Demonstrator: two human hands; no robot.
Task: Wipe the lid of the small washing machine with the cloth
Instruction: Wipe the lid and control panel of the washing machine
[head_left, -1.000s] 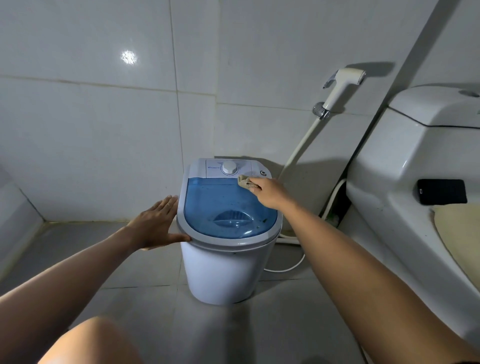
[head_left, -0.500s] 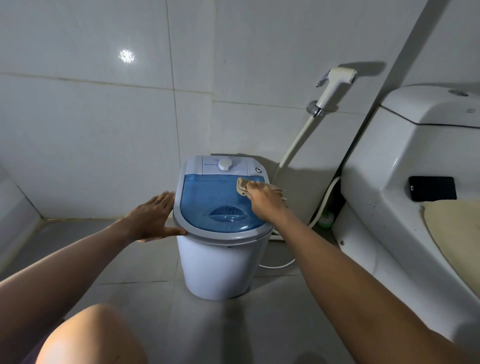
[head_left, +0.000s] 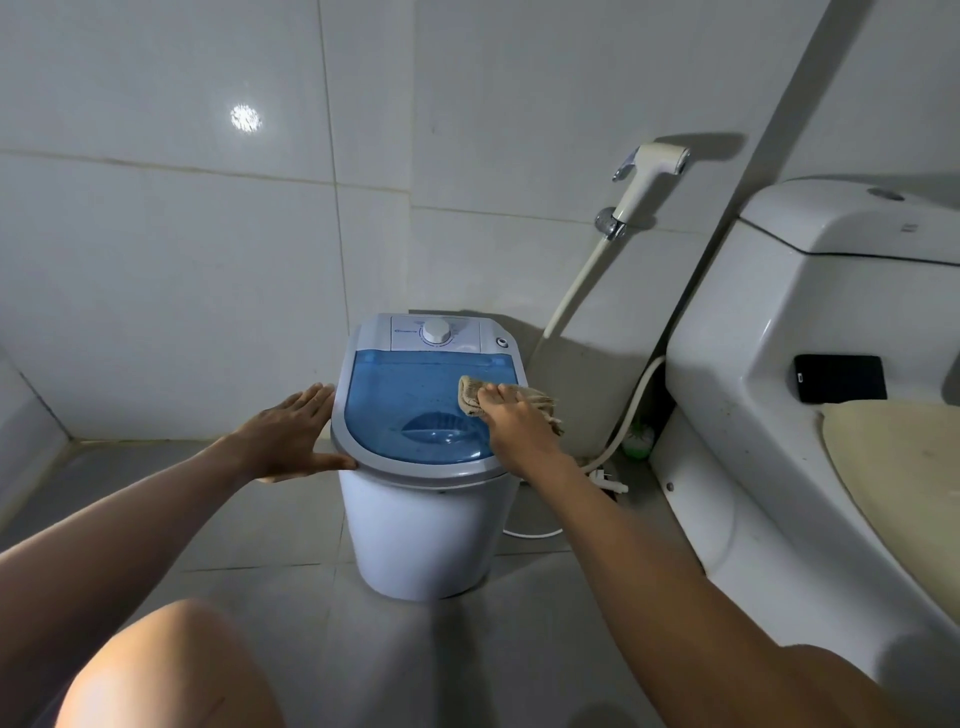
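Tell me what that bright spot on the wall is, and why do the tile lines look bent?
Head view: the spot is glare from a light on the glossy white tiled wall; wide-angle distortion bows the grout lines and stretches the forearms. Dim light throws soft shadows behind the white bidet sprayer and the small white washing machine with its translucent blue lid. The focus looks sharp.

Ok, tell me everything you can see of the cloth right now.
The cloth is small, beige and coarse, like a woven rag, with a frayed end trailing past the washer's right rim. It lies bunched on the right side of the blue see-through lid, pressed flat under the right hand, whose fingers cover its middle. Its left end shows beyond the fingertips. The left hand does not touch it; it rests against the washer's left rim. Whether the cloth is wet cannot be told.
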